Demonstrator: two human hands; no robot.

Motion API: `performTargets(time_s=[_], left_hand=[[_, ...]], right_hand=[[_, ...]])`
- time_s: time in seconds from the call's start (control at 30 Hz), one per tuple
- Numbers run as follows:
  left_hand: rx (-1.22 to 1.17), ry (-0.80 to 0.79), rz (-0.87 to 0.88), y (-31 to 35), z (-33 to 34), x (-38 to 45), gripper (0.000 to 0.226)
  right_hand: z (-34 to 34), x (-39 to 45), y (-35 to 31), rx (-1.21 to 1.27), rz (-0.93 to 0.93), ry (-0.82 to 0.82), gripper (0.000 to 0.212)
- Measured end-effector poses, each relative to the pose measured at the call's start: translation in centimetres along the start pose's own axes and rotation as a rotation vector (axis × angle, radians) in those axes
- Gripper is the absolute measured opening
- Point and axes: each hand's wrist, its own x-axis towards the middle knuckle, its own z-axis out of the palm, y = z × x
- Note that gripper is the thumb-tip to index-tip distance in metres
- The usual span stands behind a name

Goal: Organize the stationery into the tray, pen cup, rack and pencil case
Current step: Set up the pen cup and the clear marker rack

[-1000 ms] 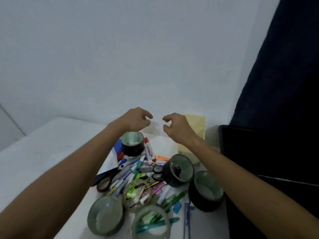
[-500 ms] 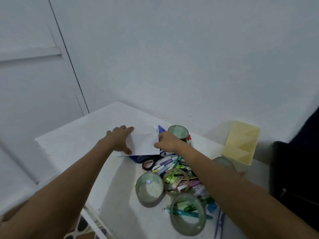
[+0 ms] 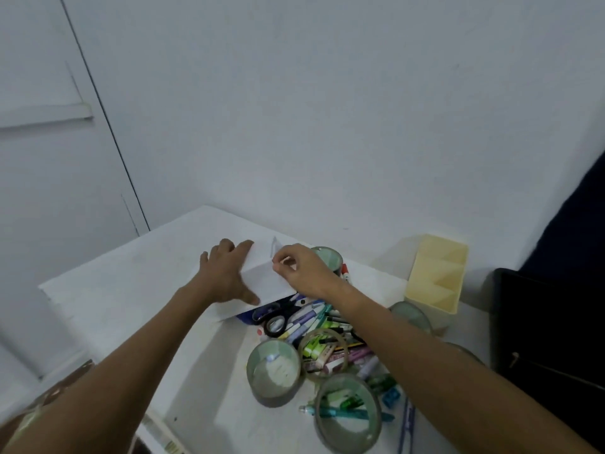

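Both hands on a white paper sheet (image 3: 262, 276) at the far side of the white table (image 3: 131, 290). Left hand (image 3: 226, 273) lies flat on its left edge, fingers spread. Right hand (image 3: 302, 268) pinches the top right edge. Black-handled scissors (image 3: 276, 317) just below the sheet, pile of markers (image 3: 314, 326) beside them, tape rolls (image 3: 274, 371) in front. Yellow organizer (image 3: 437, 276) against the wall, right.

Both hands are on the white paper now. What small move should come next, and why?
Probably lift the white paper off the pile and set it aside. The left hand lies flat on it, the right hand pinches its edge, and it partly covers the scissors and a blue item beneath, which need sorting.
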Motion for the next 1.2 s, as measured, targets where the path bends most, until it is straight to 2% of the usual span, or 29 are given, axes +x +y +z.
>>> performTargets(time_s=[0.1,0.17,0.2,0.27,0.37,0.47,0.6,0.7,0.8,0.9,1.07,1.13,1.2], left_hand=[[-0.323,0.084,0.026,0.6,-4.0,1.1,0.115],[-0.588,0.107,0.077,1.6,-7.2,1.3,0.095],[-0.726,0.072,0.102,2.4,-8.5,1.3,0.081],[-0.957,-0.082,0.184,3.7,-10.2,1.5,0.065],[-1.18,-0.25,0.286,5.8,-10.3,2.5,0.081],[-1.304,-0.253,0.304,8.7,-9.0,4.0,0.086],[-1.233,-0.145,0.27,12.5,-7.7,5.1,0.075],[-1.106,-0.163,0.261,15.5,-7.2,5.3,0.069],[-1.17,-0.166,0.233,17.5,-8.0,5.5,0.078],[-1.14,-0.045,0.264,18.0,-10.0,5.5,0.091],[-0.718,-0.191,0.327,19.0,-11.7,5.1,0.104],[-0.686,-0.197,0.31,19.2,-11.4,4.9,0.097],[-0.697,-0.214,0.325,19.1,-11.0,4.5,0.067]], right_hand=[[-2.1,-0.3,-1.5,0.062,-0.068,0.256,0.023],[-4.5,-0.8,-2.7,0.2,-0.023,0.386,0.037],[-5.9,-1.2,-3.3,0.298,0.017,0.386,0.044],[-8.4,-1.8,-4.2,0.458,0.055,0.281,0.044],[-11.1,-2.8,-4.1,0.522,0.026,0.18,0.04],[-13.4,-3.7,-2.7,0.51,0.017,0.269,0.033],[-15.8,-4.7,-0.2,0.434,0.051,0.421,0.042],[-17.0,-4.8,1.6,0.341,0.07,0.57,0.042],[-18.5,-4.7,2.5,0.148,0.033,0.661,0.037],[-19.8,-4.5,2.6,-0.158,-0.046,0.626,0.033],[-20.5,-3.9,1.5,-0.444,-0.156,0.472,0.032],[-20.3,-3.8,1.0,-0.503,-0.21,0.453,0.03],[-20.2,-3.7,0.9,-0.524,-0.224,0.449,0.029]])
